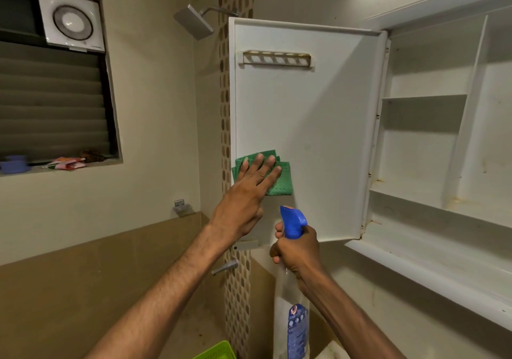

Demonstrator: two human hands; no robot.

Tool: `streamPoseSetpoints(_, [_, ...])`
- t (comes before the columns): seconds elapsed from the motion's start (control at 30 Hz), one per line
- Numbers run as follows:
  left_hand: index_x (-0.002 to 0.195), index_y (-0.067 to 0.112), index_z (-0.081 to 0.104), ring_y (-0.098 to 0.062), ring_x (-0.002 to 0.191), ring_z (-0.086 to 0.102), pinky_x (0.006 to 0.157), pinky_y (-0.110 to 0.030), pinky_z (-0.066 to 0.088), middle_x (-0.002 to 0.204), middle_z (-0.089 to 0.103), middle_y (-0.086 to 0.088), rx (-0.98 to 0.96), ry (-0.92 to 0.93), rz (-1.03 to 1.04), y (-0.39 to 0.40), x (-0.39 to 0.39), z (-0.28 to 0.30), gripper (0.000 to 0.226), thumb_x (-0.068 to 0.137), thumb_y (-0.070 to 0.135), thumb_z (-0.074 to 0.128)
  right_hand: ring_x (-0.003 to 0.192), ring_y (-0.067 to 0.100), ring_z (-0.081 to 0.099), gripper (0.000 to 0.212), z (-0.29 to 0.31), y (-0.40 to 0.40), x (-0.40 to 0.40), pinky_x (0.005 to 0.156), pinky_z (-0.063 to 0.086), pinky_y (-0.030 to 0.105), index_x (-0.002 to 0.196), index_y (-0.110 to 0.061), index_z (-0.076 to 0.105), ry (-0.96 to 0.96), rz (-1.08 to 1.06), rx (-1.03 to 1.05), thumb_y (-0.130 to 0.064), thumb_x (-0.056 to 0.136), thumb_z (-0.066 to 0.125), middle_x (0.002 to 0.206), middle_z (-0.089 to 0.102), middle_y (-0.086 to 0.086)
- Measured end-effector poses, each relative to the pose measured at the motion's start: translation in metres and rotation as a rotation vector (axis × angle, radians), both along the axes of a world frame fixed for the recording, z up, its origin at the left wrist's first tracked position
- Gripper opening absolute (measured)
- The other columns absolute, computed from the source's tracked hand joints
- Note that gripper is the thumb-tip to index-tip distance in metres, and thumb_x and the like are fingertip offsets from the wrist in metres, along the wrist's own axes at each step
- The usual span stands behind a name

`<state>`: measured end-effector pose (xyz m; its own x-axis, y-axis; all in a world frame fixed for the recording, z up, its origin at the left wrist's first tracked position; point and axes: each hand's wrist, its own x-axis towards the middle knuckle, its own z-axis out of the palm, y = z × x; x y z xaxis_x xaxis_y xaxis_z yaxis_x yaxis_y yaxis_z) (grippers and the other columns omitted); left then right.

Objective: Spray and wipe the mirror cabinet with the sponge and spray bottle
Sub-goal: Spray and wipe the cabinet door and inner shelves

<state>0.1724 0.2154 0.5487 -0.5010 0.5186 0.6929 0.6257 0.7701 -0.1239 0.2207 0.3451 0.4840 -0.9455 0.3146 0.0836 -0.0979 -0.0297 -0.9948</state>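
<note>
The white cabinet door (304, 125) stands swung open to the left, its inner side facing me. My left hand (249, 189) presses a green sponge cloth (279, 185) flat against the door's lower left part, fingers straight and spread. Below it, my right hand (297, 250) grips the neck of a clear spray bottle with a blue trigger head (292, 220), nozzle pointing up toward the door. The bottle's body (291, 322) hangs down past my wrist, with a blue label.
The open cabinet (426, 148) with bare white shelves fills the right side. A toothbrush rack (277, 59) sits high on the door. A shower head (194, 21), a tap (225, 267), a window sill with small items (66, 163) and a green basket (216, 351) lie to the left and below.
</note>
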Motion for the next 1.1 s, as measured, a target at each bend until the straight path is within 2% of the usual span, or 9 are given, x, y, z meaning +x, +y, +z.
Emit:
streamPoseSetpoints(0.13, [0.151, 0.02, 0.008, -0.017, 0.146, -0.015, 0.12, -0.036, -0.007, 0.159, -0.004, 0.003, 0.024, -0.037, -0.009, 0.001, 0.005, -0.022, 0.1, 0.064, -0.014, 0.041, 0.059, 0.023, 0.058, 0.036, -0.014, 0.007, 0.005, 0.044, 0.045, 0.024, 0.085, -0.012, 0.067, -0.029, -0.013, -0.035, 0.015, 0.064, 0.057, 0.077, 0.063, 0.006])
streamPoseSetpoints(0.27, [0.151, 0.022, 0.008, -0.014, 0.145, -0.016, 0.119, -0.032, -0.012, 0.159, -0.004, 0.005, 0.059, -0.085, -0.017, 0.001, 0.008, -0.046, 0.096, 0.068, -0.015, 0.039, 0.055, 0.023, 0.057, 0.035, -0.026, 0.01, 0.008, 0.047, 0.046, 0.028, 0.088, -0.01, 0.067, -0.062, -0.046, -0.072, 0.016, 0.067, 0.056, 0.079, 0.064, 0.009])
streamPoseSetpoints(0.4, [0.151, 0.022, 0.008, -0.013, 0.145, -0.016, 0.12, -0.035, -0.007, 0.159, -0.005, 0.006, 0.07, -0.14, -0.024, 0.001, 0.015, -0.065, 0.095, 0.069, -0.013, 0.041, 0.051, 0.023, 0.055, 0.029, -0.034, 0.014, 0.009, 0.049, 0.045, 0.03, 0.085, -0.008, 0.068, -0.069, -0.073, -0.097, 0.013, 0.069, 0.056, 0.072, 0.062, 0.008])
streamPoseSetpoints(0.63, [0.151, 0.022, 0.006, -0.013, 0.144, -0.019, 0.12, -0.035, -0.009, 0.158, -0.009, 0.006, 0.064, -0.217, -0.024, -0.001, 0.029, -0.093, 0.091, 0.074, -0.01, 0.043, 0.049, 0.022, 0.051, 0.018, -0.045, 0.021, 0.012, 0.055, 0.046, 0.036, 0.088, -0.006, 0.066, -0.055, -0.063, -0.147, 0.008, 0.08, 0.057, 0.067, 0.058, 0.008])
streamPoseSetpoints(0.8, [0.15, 0.024, 0.001, -0.013, 0.143, -0.023, 0.119, -0.034, -0.012, 0.158, -0.012, 0.006, 0.043, -0.22, 0.033, -0.001, 0.032, -0.11, 0.093, 0.074, -0.011, 0.042, 0.051, 0.019, 0.053, 0.022, -0.05, 0.024, 0.015, 0.05, 0.048, 0.033, 0.092, -0.004, 0.065, -0.064, -0.065, -0.163, 0.012, 0.08, 0.057, 0.074, 0.059, 0.01])
streamPoseSetpoints(0.9, [0.151, 0.022, -0.006, -0.019, 0.142, -0.026, 0.117, -0.036, -0.017, 0.157, -0.017, 0.004, -0.023, -0.185, 0.172, 0.007, 0.033, -0.116, 0.091, 0.077, -0.012, 0.035, 0.054, 0.02, 0.054, 0.024, -0.054, 0.028, 0.017, 0.051, 0.048, 0.033, 0.093, -0.003, 0.065, -0.077, -0.069, -0.169, 0.013, 0.078, 0.055, 0.08, 0.06, 0.012])
streamPoseSetpoints(0.97, [0.151, 0.017, 0.0, -0.026, 0.142, -0.023, 0.118, -0.043, -0.011, 0.158, -0.013, -0.002, -0.052, -0.154, 0.278, 0.014, 0.038, -0.121, 0.083, 0.079, -0.01, 0.032, 0.055, 0.02, 0.054, 0.022, -0.056, 0.031, 0.019, 0.05, 0.048, 0.032, 0.094, -0.004, 0.065, -0.083, -0.067, -0.173, 0.011, 0.08, 0.056, 0.08, 0.06, 0.012])
streamPoseSetpoints(1.03, [0.148, 0.01, 0.026, -0.037, 0.144, -0.001, 0.117, -0.052, 0.013, 0.158, 0.011, -0.009, -0.066, -0.124, 0.372, 0.019, 0.045, -0.124, 0.078, 0.076, -0.007, 0.051, 0.057, 0.02, 0.055, 0.019, -0.059, 0.036, 0.02, 0.051, 0.05, 0.031, 0.096, -0.005, 0.064, -0.086, -0.057, -0.17, 0.007, 0.083, 0.057, 0.079, 0.06, 0.012])
streamPoseSetpoints(1.1, [0.135, 0.004, 0.05, -0.045, 0.137, 0.024, 0.108, -0.057, 0.032, 0.148, 0.037, -0.014, -0.045, -0.124, 0.435, 0.023, 0.054, -0.127, 0.079, 0.06, -0.006, 0.073, 0.06, 0.021, 0.056, 0.018, -0.062, 0.041, 0.02, 0.05, 0.05, 0.03, 0.097, -0.006, 0.064, -0.094, -0.058, -0.168, 0.006, 0.085, 0.058, 0.078, 0.06, 0.012])
